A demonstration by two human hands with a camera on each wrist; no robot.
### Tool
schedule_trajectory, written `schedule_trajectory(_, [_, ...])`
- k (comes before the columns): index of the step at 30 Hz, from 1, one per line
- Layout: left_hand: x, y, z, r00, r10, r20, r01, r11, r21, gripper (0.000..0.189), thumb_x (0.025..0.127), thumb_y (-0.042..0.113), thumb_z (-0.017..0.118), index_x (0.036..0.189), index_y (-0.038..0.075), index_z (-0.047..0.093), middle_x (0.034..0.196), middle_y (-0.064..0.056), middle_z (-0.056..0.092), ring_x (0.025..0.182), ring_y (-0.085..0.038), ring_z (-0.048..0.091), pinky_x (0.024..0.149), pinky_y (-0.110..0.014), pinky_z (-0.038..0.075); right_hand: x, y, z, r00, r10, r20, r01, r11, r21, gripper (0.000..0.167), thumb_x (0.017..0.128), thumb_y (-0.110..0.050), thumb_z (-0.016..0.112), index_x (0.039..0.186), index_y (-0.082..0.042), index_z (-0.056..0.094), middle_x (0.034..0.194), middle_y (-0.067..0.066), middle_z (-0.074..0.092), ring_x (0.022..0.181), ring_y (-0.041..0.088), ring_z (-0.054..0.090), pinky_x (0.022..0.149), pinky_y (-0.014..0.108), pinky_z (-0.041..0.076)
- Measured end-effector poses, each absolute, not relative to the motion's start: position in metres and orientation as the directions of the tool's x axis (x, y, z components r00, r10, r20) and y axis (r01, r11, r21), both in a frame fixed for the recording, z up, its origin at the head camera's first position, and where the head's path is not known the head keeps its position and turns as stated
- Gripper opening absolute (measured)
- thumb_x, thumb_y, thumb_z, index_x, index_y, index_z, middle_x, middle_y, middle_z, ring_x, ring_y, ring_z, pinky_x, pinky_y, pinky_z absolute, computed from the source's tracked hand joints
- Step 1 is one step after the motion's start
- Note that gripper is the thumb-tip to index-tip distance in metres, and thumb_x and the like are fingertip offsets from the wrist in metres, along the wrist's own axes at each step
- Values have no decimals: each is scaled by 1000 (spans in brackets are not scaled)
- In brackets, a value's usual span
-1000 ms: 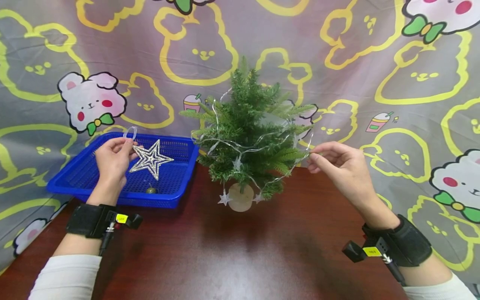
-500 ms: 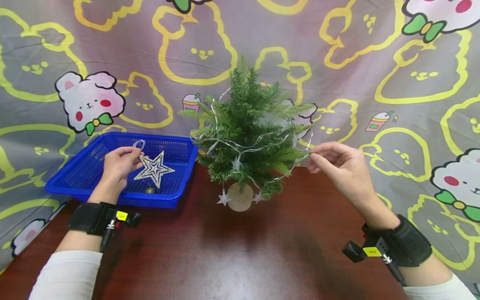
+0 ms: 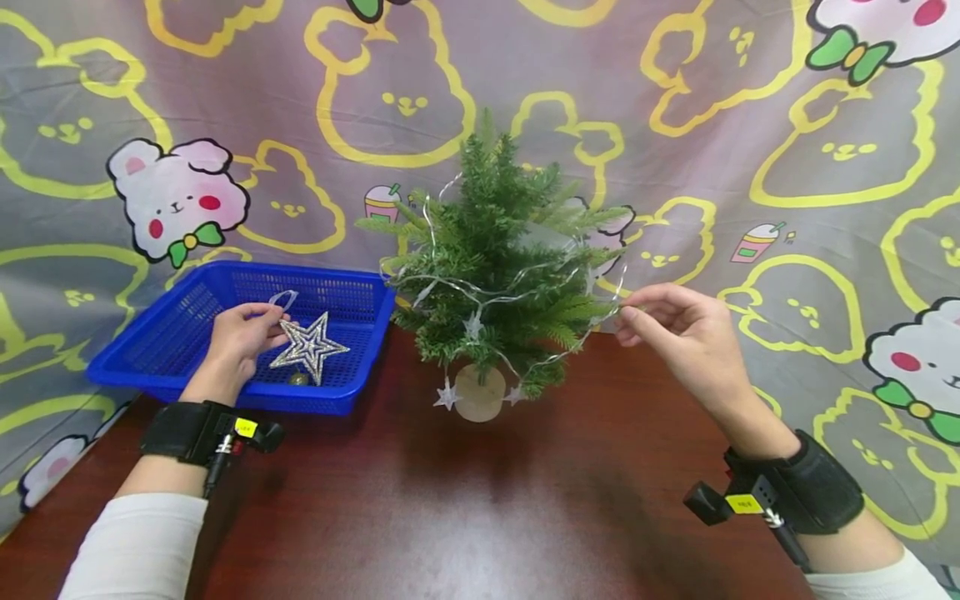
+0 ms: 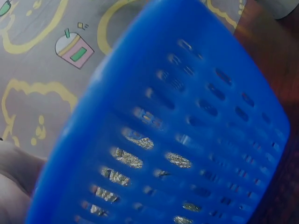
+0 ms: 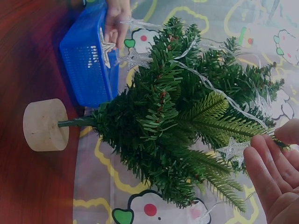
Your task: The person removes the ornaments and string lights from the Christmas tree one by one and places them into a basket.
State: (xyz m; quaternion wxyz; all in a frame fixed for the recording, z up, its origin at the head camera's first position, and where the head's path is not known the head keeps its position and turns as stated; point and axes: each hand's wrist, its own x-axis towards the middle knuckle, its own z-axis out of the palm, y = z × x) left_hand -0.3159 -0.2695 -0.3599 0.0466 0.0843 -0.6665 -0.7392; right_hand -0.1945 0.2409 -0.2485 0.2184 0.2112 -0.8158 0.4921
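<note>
Backdrop: printed cloth with yellow bear outlines and pink-cheeked bears hangs behind and drapes at both sides of the dark red-brown counter.

Small artificial tree stands upright mid-counter on a round pale wooden base. A clear light string with small star bulbs is wound around its branches.

Blue perforated basket sits on the counter to the left of the tree, near it but apart. A small gold ball lies on the basket floor.

Left hand is over the basket, fingers curled, pinching the silver glitter star at one point near its clear ribbon loop. The star hangs tilted above the basket floor, just above the ball.

Right hand is at the tree's right edge, thumb and forefinger pinching the light string at a branch tip; other fingers loosely curled.

Black wrist straps on both arms; white sleeves.
</note>
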Motion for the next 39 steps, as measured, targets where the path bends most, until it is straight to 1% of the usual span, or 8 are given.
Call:
schedule_trajectory(5, [-318, -273, -364, -983, -169, -76, -64, -72, 995, 16, 101, 7, 50, 88, 11, 59, 67, 12, 66, 64, -1, 70, 64, -18, 57, -195, 241, -248, -813, -132, 566, -562, 432, -706, 10, 93, -3, 65, 99, 5, 68, 76, -6, 73, 66, 10, 71, 65, 22, 58])
schedule_trajectory(9, [-322, -274, -366, -986, -138, -93, -99, 39, 994, 7, 101, 10, 51, 102, 5, 55, 68, 16, 65, 65, 1, 67, 66, -19, 58, -195, 240, -248, -812, -133, 568, -564, 426, -707, 10, 92, -2, 66, 99, 4, 68, 76, -6, 73, 66, 10, 71, 65, 22, 58])
schedule_trajectory(14, [-326, -273, -367, -984, -126, -126, -148, 182, 972, 26, 102, 12, 50, 120, -6, 50, 67, 19, 62, 64, 4, 64, 65, -18, 57, -195, 241, -248, -811, -133, 569, -566, 420, -709, 10, 93, -2, 65, 100, 4, 68, 77, -5, 73, 67, 10, 72, 65, 22, 58])
schedule_trajectory(19, [-327, -270, -368, -981, -143, -134, -167, 250, 954, 34, 99, 7, 48, 126, -14, 47, 64, 17, 60, 58, 3, 63, 62, -18, 57, -195, 241, -248, -811, -133, 570, -564, 434, -702, 10, 93, -2, 65, 99, 5, 68, 76, -5, 73, 66, 9, 72, 64, 22, 58])
schedule_trajectory(24, [-328, -266, -366, -978, -156, -140, -181, 291, 940, 35, 97, 2, 47, 125, -19, 47, 61, 13, 60, 53, 1, 63, 60, -21, 58, -196, 241, -248, -809, -133, 573, -566, 444, -695, 9, 93, -3, 66, 98, 4, 68, 76, -5, 73, 66, 10, 72, 64, 23, 58])
schedule_trajectory(29, [-330, -266, -366, -978, -150, -143, -186, 338, 923, 31, 96, 1, 48, 121, -19, 49, 63, 11, 60, 55, 0, 63, 63, -24, 59, -196, 241, -248, -803, -137, 580, -574, 441, -690, 9, 92, -2, 66, 98, 4, 68, 76, -5, 73, 65, 10, 71, 64, 22, 58])
schedule_trajectory(34, [-334, -268, -367, -984, -140, -111, -164, 464, 870, 29, 90, -3, 54, 114, -20, 55, 67, 6, 62, 58, -1, 61, 65, -25, 60, -196, 241, -248, -806, -138, 575, -570, 441, -694, 10, 93, -3, 66, 99, 5, 68, 76, -5, 73, 66, 10, 71, 64, 22, 58])
schedule_trajectory(39, [-334, -270, -366, -987, -157, -31, -128, 660, 740, 27, 86, 2, 59, 106, -16, 64, 69, -5, 67, 56, -4, 64, 59, -23, 56, -195, 241, -248, -812, -137, 567, -563, 437, -701, 13, 93, -3, 66, 100, 7, 67, 77, -4, 73, 66, 10, 71, 65, 22, 58])
